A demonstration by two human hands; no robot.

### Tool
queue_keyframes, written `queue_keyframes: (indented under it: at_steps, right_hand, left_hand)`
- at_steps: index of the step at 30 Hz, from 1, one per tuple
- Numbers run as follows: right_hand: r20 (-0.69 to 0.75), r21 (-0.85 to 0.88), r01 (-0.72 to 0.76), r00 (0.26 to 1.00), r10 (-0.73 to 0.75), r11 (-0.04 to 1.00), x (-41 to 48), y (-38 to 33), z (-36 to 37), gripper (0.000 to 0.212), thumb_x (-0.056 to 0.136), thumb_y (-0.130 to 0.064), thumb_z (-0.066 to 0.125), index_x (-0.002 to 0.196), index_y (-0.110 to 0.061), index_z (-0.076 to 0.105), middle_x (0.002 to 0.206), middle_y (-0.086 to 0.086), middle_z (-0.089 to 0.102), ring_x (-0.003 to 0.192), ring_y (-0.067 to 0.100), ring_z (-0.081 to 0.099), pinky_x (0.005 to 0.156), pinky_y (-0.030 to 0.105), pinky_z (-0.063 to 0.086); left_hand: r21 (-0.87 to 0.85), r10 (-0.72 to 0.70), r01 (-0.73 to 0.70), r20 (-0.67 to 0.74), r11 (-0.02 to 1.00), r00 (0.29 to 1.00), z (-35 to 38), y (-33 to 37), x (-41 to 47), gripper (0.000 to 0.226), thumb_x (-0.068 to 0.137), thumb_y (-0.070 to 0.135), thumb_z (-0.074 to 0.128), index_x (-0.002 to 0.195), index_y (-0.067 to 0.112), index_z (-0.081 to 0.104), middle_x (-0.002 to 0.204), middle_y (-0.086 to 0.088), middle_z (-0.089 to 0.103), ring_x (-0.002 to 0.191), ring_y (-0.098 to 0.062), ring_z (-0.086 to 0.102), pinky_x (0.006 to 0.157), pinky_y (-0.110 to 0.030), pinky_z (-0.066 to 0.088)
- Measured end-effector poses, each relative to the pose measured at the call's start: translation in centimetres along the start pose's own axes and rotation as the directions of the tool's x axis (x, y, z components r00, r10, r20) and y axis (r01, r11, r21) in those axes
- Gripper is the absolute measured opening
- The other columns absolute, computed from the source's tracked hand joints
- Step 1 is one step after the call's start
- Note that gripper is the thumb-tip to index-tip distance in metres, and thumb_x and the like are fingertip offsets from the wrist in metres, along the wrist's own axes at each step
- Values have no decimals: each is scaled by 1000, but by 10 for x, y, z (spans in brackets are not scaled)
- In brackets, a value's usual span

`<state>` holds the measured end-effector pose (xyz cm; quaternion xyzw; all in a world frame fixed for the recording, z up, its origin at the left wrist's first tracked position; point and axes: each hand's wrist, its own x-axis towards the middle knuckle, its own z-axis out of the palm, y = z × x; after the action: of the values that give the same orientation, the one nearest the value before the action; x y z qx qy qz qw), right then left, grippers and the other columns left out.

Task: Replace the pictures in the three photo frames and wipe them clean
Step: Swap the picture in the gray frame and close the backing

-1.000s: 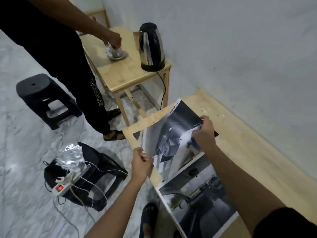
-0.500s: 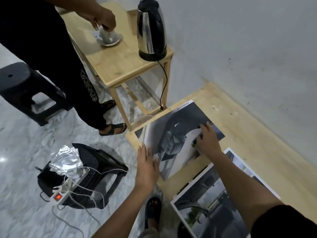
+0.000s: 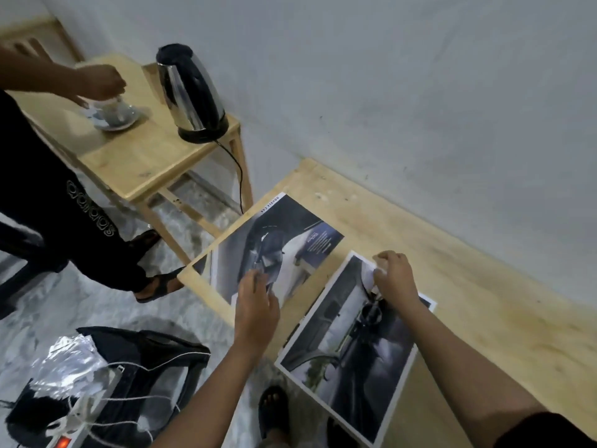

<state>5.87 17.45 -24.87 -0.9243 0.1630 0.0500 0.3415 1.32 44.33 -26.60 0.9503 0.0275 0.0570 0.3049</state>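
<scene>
sorting prints on the wooden table [image 3: 452, 253]: left hand [image 3: 256, 308] rests, fingers nearly straight, on the far picture [image 3: 290, 240]; right hand [image 3: 394, 279] pinches the near picture [image 3: 349, 350] by its top edge. next, probably lifting it uncreased.

kettle [image 3: 190, 92] (corded) beside cup [image 3: 113, 108]

Two pictures lie on the desk [image 3: 458, 260] along the wall: the far picture [image 3: 290, 234] at its left end, the near picture [image 3: 342, 357] just right of it, closer to the person. The left hand [image 3: 255, 305] sits at the far picture's near edge; the right hand [image 3: 392, 279] pinches the near picture's far corner. Behind and left, a smaller desk [image 3: 145, 160] carries a kettle [image 3: 190, 92] on its right and a cup [image 3: 113, 111] on its left.
</scene>
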Motion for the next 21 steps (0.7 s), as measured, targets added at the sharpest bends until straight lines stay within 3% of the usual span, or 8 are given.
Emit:
queue_keyframes:
  at_steps: [4, 8, 11, 14, 16, 18, 21]
  right_hand:
    - [-157, 61, -279, 945, 285, 958, -39, 54, -25, 30, 79, -4, 55, 108, 2, 56, 113, 24, 54, 103, 39, 52, 86, 39, 43]
    - [-44, 56, -513, 856, 516, 856, -74, 88, -24, 28, 80, -10, 56, 104, 4, 56, 111, 25, 55, 108, 41, 47, 80, 32, 37]
    - [0, 77, -544, 838, 545, 836, -85, 95, -17, 36, 75, -20, 66, 99, 5, 60, 101, 20, 62, 103, 38, 55, 73, 29, 43]
    - [26, 110, -557, 830, 557, 823, -86, 88, -10, 41, 72, -27, 72, 93, 5, 58, 87, 13, 59, 90, 33, 60, 61, 25, 34]
    - [34, 134, -564, 824, 565, 815, -87, 81, -9, 36, 72, -27, 73, 86, 2, 59, 79, 9, 56, 78, 30, 59, 53, 25, 32]
    - [25, 163, -578, 813, 582, 800, -88, 76, -11, 26, 74, -24, 73, 67, -4, 57, 65, 7, 55, 60, 21, 52, 46, 24, 31]
    - [-33, 252, -574, 799, 600, 779, -93, 76, -11, 36, 74, -17, 74, 53, -12, 46, 54, 2, 51, 56, 17, 47, 47, 19, 32]
  left_hand:
    - [-49, 18, -13, 107, 999, 994, 20, 47, -5, 26, 84, 12, 57, 108, 3, 56, 111, -15, 55, 104, -31, 51, 86, -36, 44]
    - [166, -52, -10, 362, 986, 931, 39, 62, -9, 69, 76, 48, 68, 129, 10, 44, 133, -12, 42, 121, -31, 40, 95, -40, 39]
    - [141, -79, 14, 460, 990, 884, 47, 59, -13, 78, 64, 48, 79, 121, 9, 45, 133, -13, 41, 120, -31, 39, 92, -38, 39]
    - [17, -63, 63, 475, 998, 878, 49, 60, -10, 72, 56, 37, 86, 111, 8, 49, 121, -13, 51, 108, -31, 49, 88, -40, 46]
    - [-9, -61, 75, 486, 997, 872, 48, 60, -5, 72, 54, 34, 88, 110, 9, 49, 117, -11, 54, 105, -28, 51, 86, -40, 48]
    - [-28, -66, 93, 507, 995, 859, 47, 61, 1, 71, 53, 31, 89, 108, 9, 49, 113, -9, 54, 101, -26, 53, 83, -37, 48]
    - [-38, -68, 103, 518, 994, 853, 46, 61, 6, 67, 51, 28, 91, 100, 10, 49, 104, -7, 53, 94, -25, 53, 76, -35, 47]
